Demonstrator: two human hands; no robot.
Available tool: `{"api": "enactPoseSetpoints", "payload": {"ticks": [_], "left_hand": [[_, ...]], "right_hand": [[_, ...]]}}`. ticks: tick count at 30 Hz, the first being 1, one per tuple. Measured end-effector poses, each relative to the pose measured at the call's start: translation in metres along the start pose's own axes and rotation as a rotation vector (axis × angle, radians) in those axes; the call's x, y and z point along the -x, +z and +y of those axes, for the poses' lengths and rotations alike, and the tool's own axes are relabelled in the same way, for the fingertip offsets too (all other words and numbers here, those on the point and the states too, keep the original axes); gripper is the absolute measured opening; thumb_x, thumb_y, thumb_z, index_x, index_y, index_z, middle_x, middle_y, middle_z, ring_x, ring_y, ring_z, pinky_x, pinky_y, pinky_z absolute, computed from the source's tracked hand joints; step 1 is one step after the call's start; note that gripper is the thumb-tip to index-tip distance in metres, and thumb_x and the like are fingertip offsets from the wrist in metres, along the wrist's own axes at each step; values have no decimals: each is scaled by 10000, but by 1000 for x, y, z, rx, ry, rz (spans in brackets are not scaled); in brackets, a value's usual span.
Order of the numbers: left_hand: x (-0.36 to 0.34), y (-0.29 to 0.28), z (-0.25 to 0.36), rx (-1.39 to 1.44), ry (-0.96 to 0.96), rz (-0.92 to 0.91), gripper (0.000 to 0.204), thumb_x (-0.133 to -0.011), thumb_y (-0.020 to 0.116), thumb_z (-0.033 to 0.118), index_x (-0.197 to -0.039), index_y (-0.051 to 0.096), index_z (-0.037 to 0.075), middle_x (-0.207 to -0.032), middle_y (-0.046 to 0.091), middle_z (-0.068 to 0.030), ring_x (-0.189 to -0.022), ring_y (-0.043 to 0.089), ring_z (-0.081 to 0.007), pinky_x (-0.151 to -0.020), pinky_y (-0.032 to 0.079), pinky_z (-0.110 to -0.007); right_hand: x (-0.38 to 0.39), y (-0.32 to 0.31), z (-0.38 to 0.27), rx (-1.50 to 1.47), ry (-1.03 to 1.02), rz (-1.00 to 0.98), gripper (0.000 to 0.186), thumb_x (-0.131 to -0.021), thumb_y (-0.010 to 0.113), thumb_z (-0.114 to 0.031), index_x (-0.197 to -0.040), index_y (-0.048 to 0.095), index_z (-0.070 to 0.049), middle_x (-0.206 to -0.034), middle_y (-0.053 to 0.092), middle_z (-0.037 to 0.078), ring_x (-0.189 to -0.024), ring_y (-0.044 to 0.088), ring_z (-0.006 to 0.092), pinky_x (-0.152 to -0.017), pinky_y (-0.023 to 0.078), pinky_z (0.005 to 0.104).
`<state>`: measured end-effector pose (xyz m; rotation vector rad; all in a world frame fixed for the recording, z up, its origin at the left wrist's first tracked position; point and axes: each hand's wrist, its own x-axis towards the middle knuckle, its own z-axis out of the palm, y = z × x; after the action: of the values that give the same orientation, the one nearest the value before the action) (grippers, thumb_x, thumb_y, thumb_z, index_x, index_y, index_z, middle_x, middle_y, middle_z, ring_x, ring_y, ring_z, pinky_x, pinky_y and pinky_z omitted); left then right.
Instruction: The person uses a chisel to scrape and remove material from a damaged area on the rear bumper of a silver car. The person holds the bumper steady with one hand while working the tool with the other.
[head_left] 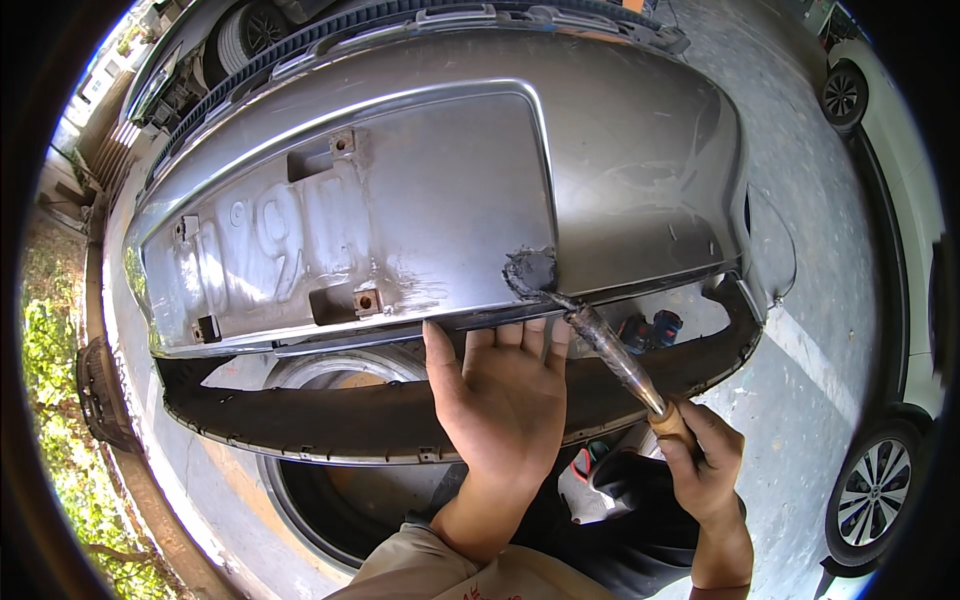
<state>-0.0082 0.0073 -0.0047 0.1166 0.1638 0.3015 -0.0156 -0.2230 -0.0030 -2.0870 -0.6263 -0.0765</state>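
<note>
Pale shirt cloth is filling the bottom edge. Beyond, a silver-grey car bumper is spanning the view. The left grip is extending flat, palm up, clasping nothing, fingers meeting the bumper's lower edge. The right grip is wrapping a metal tool's wooden handle; its tip is touching a dark patch.

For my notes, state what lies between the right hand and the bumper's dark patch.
In the head view, part of the tool's tan handle and its long shaft lie between them.
</note>
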Motion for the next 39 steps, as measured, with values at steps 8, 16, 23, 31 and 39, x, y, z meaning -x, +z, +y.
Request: {"api": "enactPoseSetpoints", "payload": {"ticks": [8,16,23,31,39], "left_hand": [[0,1,0,0,-3,12,651,-1014,505,656,-1366,572,112,-1390,623,-41,-1340,495,-221,-1194,260,-438],[1,6,0,66,8,64,621,-1021,542,602,-1294,597,47,-1289,663,-86,-1266,546,-248,-1183,298,-446],[1,4,0,66,9,44,627,-1022,539,605,-1300,595,46,-1309,661,-92,-1289,546,-253,-1197,293,-454],[1,9,-1,58,19,77,613,-1025,539,598,-1291,599,49,-1297,663,-90,-1276,550,-251,-1189,299,-450],[1,8,-1,44,7,75,611,-1015,536,620,-1294,599,80,-1302,652,-59,-1265,537,-231,-1180,292,-439]], "right_hand": [[0,0,0,15,-5,8,406,-864,771,-19,-1241,661,82,-957,739,207,-798,739,307,-719,578,351],[1,1,-1,-14,37,15,399,-863,775,-22,-1235,670,75,-955,741,199,-801,737,294,-727,575,343],[3,-5,0,-62,135,-27,384,-884,776,-61,-1227,675,78,-961,743,202,-803,736,286,-737,572,332],[1,-11,-3,-157,275,-104,372,-911,770,-96,-1223,676,83,-964,751,193,-797,731,240,-730,567,316],[-2,-1,-8,-203,195,-81,345,-928,753,-82,-1225,682,78,-891,732,143,-723,684,165,-671,538,273]]}}
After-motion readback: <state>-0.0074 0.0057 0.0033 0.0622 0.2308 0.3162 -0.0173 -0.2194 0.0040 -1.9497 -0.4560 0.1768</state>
